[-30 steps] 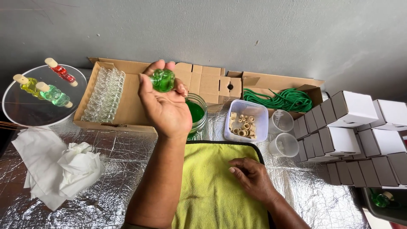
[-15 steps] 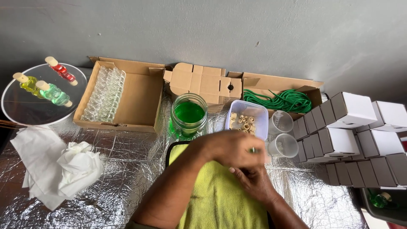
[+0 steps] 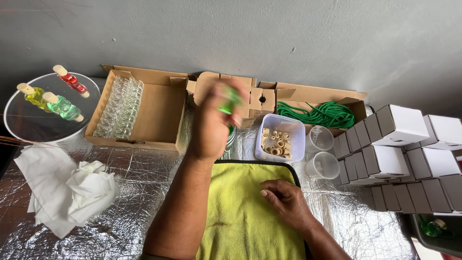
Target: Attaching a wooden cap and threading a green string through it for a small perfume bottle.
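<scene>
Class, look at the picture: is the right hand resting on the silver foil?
No, the right hand lies on the yellow cloth, with foil only around it.

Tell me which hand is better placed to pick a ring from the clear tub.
Right. The right hand lies free on the yellow cloth, just below the clear tub of rings. The left hand is raised, blurred, and seems to hold something green.

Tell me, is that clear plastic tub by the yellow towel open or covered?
Open. The clear plastic tub has no lid on it, and the pale wooden rings inside show plainly from above, loosely covering part of its bottom.
</scene>
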